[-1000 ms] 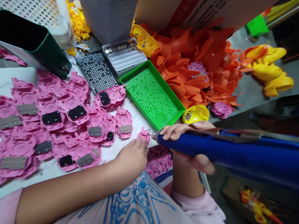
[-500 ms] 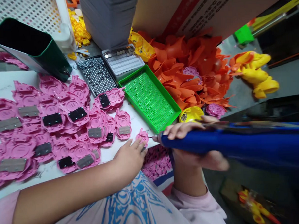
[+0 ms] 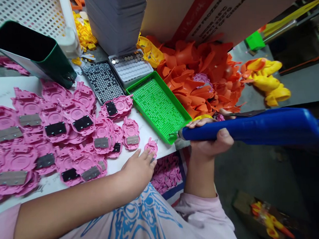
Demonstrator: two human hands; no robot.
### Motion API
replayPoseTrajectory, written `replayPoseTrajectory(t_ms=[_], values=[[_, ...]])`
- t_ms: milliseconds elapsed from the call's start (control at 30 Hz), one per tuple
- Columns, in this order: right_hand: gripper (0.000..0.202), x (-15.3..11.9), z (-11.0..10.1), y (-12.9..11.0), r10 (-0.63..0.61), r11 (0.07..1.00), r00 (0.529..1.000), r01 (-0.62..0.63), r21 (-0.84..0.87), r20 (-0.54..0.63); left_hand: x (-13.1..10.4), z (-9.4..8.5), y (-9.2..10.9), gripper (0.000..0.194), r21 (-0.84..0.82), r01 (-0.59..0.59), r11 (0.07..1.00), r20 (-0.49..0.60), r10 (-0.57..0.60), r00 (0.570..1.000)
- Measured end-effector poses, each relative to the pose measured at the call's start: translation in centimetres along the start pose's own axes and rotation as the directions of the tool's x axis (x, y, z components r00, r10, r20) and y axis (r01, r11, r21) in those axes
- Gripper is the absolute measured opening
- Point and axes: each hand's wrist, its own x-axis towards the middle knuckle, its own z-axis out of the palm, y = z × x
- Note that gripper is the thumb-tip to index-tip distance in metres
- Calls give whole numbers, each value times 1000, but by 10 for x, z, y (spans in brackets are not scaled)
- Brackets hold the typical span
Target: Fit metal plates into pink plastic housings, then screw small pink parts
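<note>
My right hand [image 3: 209, 140] is wrapped round a blue electric screwdriver [image 3: 244, 130], which lies nearly level. Its thin bit reaches over the near corner of a green tray [image 3: 164, 137] whose floor is a grid of small holes; I cannot tell whether a screw is on the bit. On the white tabletop, the fingers of my left hand [image 3: 140, 168] bend over the near end of a small pink plastic casing [image 3: 151, 145] and hold it down. Left of it lie many pink casings [image 3: 77, 110], several with black or grey covers screwed on.
Behind the green tray stand a black screw tray [image 3: 103, 81] and a white tray [image 3: 131, 71] with round metal discs. Orange plastic parts [image 3: 189, 65] are heaped on the right, before a cardboard box [image 3: 197, 12]. A dark green bin [image 3: 32, 51] leans at the back left.
My right hand has lifted the screwdriver off the pink casing and carried it up and right, to the green tray's near corner. My left hand has stayed on the casing.
</note>
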Motion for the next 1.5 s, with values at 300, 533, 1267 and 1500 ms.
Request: replayPoseTrajectory(t_ms=[300, 533, 1267, 1500], values=[[26, 0, -2, 2, 42, 999, 999, -42, -6, -7, 3, 2, 1, 39, -20, 4, 1000, 12, -4, 1000], [29, 3, 0, -8, -22, 999, 1000, 22, 26, 17, 1, 4, 0, 40, -26, -5, 1000, -14, 4, 1000], [26, 2, -4, 2, -33, 999, 997, 33, 8, 70, 1, -4, 1, 43, -14, 0, 1000, 78, 1, 997], [29, -1, -6, 3, 18, 1000, 998, -17, -14, 65, 2, 1, 1, 44, -36, 11, 999, 50, -9, 999]])
